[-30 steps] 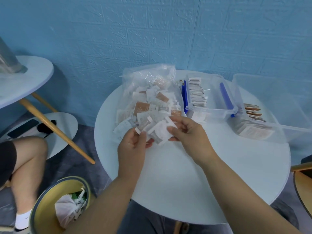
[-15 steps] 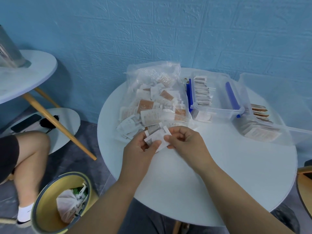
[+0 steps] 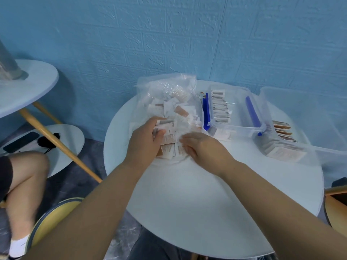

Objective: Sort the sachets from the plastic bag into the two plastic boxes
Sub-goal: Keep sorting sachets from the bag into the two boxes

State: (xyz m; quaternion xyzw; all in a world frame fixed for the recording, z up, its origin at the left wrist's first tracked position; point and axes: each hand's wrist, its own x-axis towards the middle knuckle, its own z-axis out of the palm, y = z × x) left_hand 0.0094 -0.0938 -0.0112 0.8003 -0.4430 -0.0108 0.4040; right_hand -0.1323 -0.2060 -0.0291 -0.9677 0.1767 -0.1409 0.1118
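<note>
Left grip: the left hand (image 3: 144, 143) is in the bag's mouth, thumb and curled fingers closed on a few sachets (image 3: 170, 145). How many it holds is blurred.
Right grip: the right hand (image 3: 204, 149) lies just beside it, fingers bent down onto the same heap. I cannot tell whether it pinches anything or only presses.
Sachets: most are loose in the heap, white and brown kinds mixed, spilling from the mouth toward the table's middle.
Bag: the bag (image 3: 161, 94) lies open at the far-left edge of the table (image 3: 206, 203), with its mouth toward the person.
Boxes: the blue-clip box (image 3: 238, 126) touches the bag's right side and holds a row of pale sachets stood on edge. The clear box (image 3: 293, 109) sits at the right edge and holds brown ones.
Step in hand: probably picking out a bunch of one kind.
To do it well: use the right hand to hold the heap and the film down while the left draws its sachets clear. Check that they are all one kind before lifting them.
Next: square the bunch and set it on edge against the matching row.
Risk: the slick film may snag or come up with the hand, and stray sachets could slide off the table's near edge.
</note>
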